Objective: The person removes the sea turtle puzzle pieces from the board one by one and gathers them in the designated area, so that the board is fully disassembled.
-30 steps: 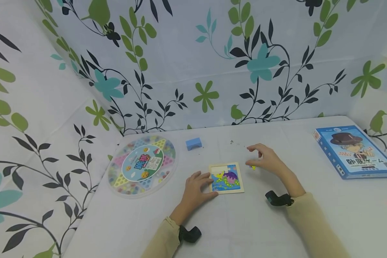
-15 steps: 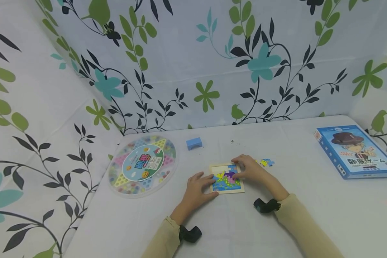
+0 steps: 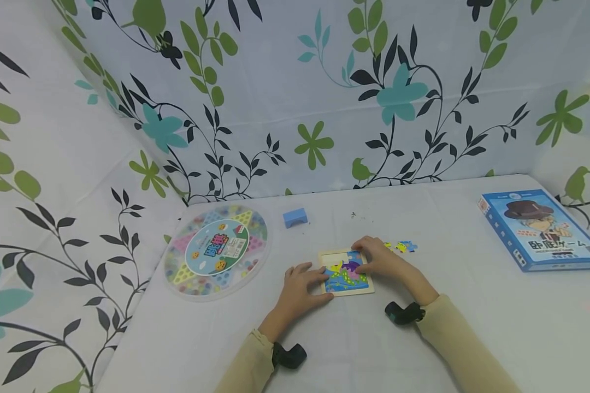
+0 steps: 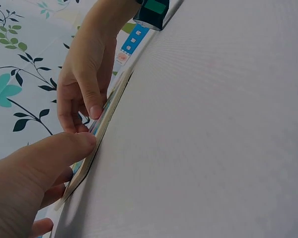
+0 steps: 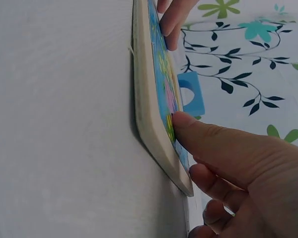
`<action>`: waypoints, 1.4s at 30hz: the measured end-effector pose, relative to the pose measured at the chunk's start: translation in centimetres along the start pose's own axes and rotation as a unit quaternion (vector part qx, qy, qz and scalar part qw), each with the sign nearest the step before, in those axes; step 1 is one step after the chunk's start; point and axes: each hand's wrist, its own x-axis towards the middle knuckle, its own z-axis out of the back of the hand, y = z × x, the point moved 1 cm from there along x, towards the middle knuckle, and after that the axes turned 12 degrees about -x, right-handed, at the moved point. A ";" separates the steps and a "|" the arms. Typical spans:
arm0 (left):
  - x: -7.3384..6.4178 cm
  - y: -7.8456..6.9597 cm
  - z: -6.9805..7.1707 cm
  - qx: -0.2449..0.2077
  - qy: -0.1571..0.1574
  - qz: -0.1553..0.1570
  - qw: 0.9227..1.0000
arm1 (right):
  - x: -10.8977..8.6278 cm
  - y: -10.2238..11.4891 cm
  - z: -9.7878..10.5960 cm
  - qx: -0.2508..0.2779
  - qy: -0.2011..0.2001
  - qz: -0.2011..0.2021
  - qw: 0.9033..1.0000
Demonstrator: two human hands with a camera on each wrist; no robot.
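In the head view, a small jigsaw puzzle (image 3: 341,283) in a pale wooden frame lies on the white table. Its picture is blue, green, yellow and purple, with a pale gap along the top. My left hand (image 3: 299,288) holds the frame's left side, thumb near the lower corner. At the right side, my right hand (image 3: 381,261) has thumb and curled fingers about a jigsaw piece at the picture's upper right, largely hidden by the hand. In the right wrist view, the thumb (image 5: 213,136) presses on the picture. Loose jigsaw pieces (image 3: 406,246) lie just beyond this hand.
A round board game (image 3: 255,262) in clear wrapping lies at the left. Behind the puzzle stands a blue arched block (image 3: 295,217). A blue game box (image 3: 546,232) lies at the far right. Tiny dark specks dot the cloth near the back.
My right hand has moved left from the loose pieces to the puzzle's right side, uncovering those pieces. It has stayed there over the last half second. My left hand has hardly moved.
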 end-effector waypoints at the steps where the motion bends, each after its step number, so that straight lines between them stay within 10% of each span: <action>1: 0.0 0.0 0.0 0.000 -0.001 0.001 1.000 | 0.0 0.0 0.0 -0.001 0.003 0.001 1.000; 42: 0.0 0.1 0.0 -0.019 -0.005 0.018 1.000 | 1.7 -0.3 0.2 0.005 0.081 0.055 0.995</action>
